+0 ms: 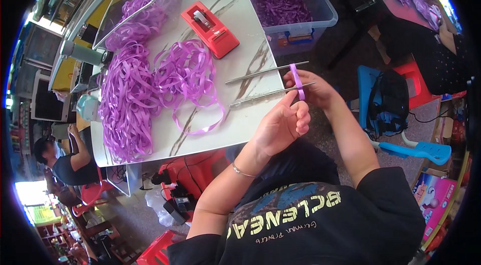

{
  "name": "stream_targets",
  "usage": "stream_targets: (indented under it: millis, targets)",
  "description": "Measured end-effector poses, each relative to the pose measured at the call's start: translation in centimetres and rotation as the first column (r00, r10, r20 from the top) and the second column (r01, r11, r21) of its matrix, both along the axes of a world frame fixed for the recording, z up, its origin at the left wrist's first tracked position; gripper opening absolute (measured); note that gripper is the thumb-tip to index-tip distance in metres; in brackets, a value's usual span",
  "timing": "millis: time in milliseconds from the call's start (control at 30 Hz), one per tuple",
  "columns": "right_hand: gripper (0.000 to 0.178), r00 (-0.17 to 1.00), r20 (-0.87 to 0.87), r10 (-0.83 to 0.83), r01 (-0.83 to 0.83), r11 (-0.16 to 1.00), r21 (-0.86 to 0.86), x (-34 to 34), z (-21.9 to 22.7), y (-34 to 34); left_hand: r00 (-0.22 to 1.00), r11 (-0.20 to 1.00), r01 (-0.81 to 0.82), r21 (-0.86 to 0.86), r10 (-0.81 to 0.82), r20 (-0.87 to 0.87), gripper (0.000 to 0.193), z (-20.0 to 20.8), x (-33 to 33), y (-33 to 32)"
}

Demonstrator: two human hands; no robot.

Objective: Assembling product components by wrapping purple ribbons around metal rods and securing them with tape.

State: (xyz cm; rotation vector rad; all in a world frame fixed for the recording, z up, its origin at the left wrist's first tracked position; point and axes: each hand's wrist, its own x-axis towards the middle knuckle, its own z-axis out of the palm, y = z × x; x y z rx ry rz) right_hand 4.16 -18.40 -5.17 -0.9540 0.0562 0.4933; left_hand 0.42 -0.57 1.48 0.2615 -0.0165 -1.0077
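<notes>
Two thin metal rods (pixel 260 72) stick out past the right edge of the table, side by side, and a purple ribbon loop (pixel 296 82) is stretched across them near their tips. My left hand (pixel 283 123) is closed with curled fingers, its thumb and forefinger pinching at the ribbon's near end. Behind the band, my right hand (pixel 315 89) has bent fingers around the ribbon between the rods; part of its grip is hidden. Left of the rods lies a loose heap of purple ribbon loops (pixel 185 72), and beyond it a larger purple ribbon pile (pixel 125 99).
On the marbled white table (pixel 240 129) sits a red tape dispenser (pixel 210 29). A clear plastic bin (pixel 323 17) of purple ribbon stands beside the table's right edge. Blue chair (pixel 416 150) and black bag (pixel 388 102) are to the right. A co-worker sits at far right.
</notes>
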Motion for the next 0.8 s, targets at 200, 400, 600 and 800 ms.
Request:
stream_targets:
  millis: [200,400,600,800]
  targets:
    - [0.038,0.998,-0.057,0.016,-0.024,0.988,-0.15,-0.6,6.1,0.3,0.999,0.995,-0.005,0.099,0.001,0.038,0.023,0.1,-0.3,0.2]
    - [0.032,0.998,-0.057,-0.027,0.002,0.914,-0.406,-0.4,6.4,0.2,0.902,0.943,0.018,0.333,-0.159,0.402,0.048,3.4,-0.6,3.2]
    - [0.031,0.998,-0.06,0.001,-0.026,0.905,-0.424,-0.1,6.2,-0.3,0.547,0.608,-0.629,0.485,-0.097,0.831,0.027,7.4,2.3,11.4]
    - [0.036,0.985,0.048,-0.165,0.172,0.949,-0.265,-1.5,3.5,-7.5,0.418,0.218,-0.879,0.424,-0.071,0.905,0.015,7.5,3.1,18.8]
